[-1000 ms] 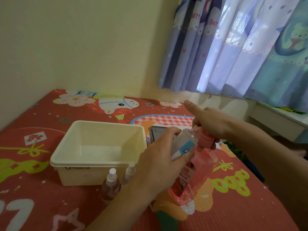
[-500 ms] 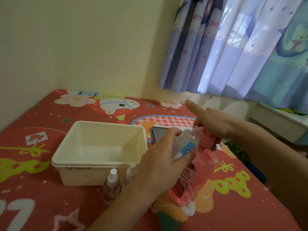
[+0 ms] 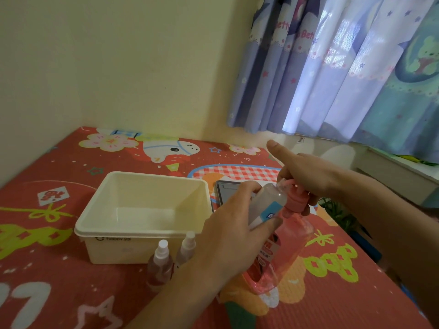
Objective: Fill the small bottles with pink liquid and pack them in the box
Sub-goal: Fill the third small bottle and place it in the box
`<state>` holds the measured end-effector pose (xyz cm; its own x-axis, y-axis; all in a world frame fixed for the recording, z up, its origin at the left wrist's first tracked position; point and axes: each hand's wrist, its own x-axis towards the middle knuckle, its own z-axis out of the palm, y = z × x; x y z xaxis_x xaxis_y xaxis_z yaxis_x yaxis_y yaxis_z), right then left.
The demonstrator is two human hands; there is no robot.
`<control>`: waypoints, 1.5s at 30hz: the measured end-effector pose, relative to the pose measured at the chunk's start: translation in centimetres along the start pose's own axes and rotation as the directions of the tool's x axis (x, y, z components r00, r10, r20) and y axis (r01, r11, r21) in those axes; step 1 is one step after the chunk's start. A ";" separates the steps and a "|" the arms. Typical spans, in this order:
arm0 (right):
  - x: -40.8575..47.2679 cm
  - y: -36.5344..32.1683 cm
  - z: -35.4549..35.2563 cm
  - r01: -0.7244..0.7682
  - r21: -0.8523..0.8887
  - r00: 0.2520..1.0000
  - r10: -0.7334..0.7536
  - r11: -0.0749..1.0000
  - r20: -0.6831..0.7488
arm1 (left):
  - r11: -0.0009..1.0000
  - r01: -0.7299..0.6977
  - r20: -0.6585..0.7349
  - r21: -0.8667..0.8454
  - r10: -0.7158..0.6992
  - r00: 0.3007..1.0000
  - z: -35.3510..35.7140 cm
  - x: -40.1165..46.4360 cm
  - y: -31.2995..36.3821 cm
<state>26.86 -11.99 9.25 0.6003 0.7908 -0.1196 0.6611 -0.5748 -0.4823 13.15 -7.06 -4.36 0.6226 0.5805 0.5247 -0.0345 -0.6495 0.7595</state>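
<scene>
Head view: my left hand (image 3: 228,236) grips a small bottle (image 3: 266,206) tilted at the pump (image 3: 295,201) my right hand (image 3: 306,176) grips; filling's underway, next press steadily

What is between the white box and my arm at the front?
In the head view, two small spray bottles stand on the mat between the white box and the left forearm.

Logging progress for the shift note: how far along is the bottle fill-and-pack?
Done: two capped spray bottles standing in front of the box hold pinkish liquid. In hand: left hand holds a small bottle at the pink pump bottle, right hand on its pump. Left: packing; box shows nothing inside.
</scene>
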 end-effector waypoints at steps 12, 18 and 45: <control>-0.1 0.1 0.1 -0.013 -0.039 0.999 0.011 0.999 -0.034 | 1.000 0.000 -0.015 0.023 0.001 1.000 0.4 0.0 -0.3; 0.0 -0.2 0.0 -0.035 -0.016 0.999 0.036 0.999 0.001 | 1.000 -0.013 -0.040 0.013 0.013 0.999 0.6 0.1 -0.5; -1.2 3.1 -3.9 -0.024 0.264 0.959 -0.052 0.964 0.279 | 0.987 0.068 -0.004 -0.144 -0.069 0.998 0.5 0.0 0.0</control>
<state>29.96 -15.49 11.32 0.4153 0.8470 -0.3318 0.5040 -0.5179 -0.6912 13.53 -7.26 -4.56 0.6205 0.6258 0.4726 -0.1046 -0.5312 0.8407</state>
